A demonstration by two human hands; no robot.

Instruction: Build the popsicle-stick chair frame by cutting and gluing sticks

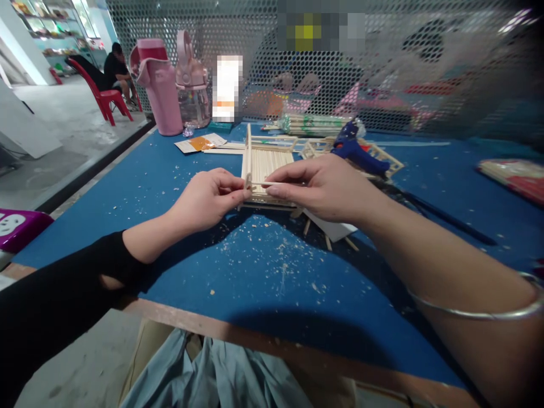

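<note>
A flat panel of pale wooden sticks lies on the blue table just beyond my hands. My left hand is closed in a pinch on the left end of a thin wooden stick at the panel's near edge. My right hand is closed over the stick's right end, its fingers pressing it against the panel. A black sleeve covers my left forearm. On my right wrist sits a thin silver bangle.
A blue glue gun lies behind my right hand on another stick frame. At the back stand a pink bottle, a clear pink-lidded bottle, a stick bundle and a mesh screen. A person sits far left on a red chair.
</note>
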